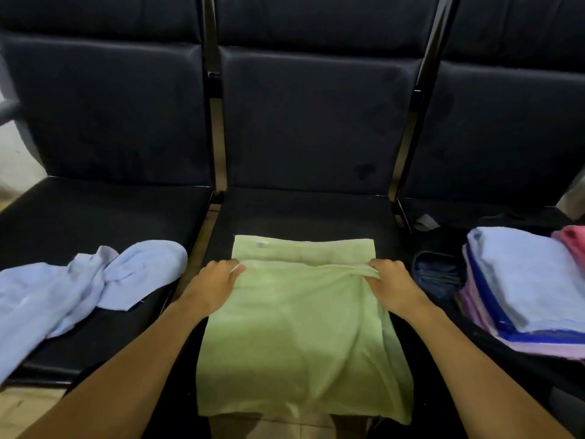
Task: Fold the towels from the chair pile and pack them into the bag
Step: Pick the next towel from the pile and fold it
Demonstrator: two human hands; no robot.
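- Green towel (294, 327): lies across the seat of the middle chair (304, 213); its near end hangs past the seat's front edge, so what is below it stays hidden. A top layer is folded over, its edge lying short of the far edge, so a strip of the lower layer shows with a small pale label on it.
- Left hand (215, 283): pinches the left end of the folded edge, thumb on top and fingers curled; the fingertips are tucked under the cloth and cannot be seen.
- Right hand (391, 280): pinches the right end of the same edge, the cloth bunched into wrinkles at the grip; its fingertips are likewise hidden.
- Both forearms run out of view at the bottom.
- Pale blue towels (79, 293): a loose, unfolded heap on the left chair (95, 201), cut off by the left border; how many pieces make it up cannot be told.
- Folded stack (525, 293): on the right chair, pale blue on top, dark blue and lilac layers beneath, cut off at the right border. A pink towel (573, 242) lies just behind it, mostly out of frame.
- Dark bag (440, 277): sits between the middle chair and the folded stack; it is dim and partly hidden, its outline and opening hard to make out, and whether the stack lies inside it cannot be told.
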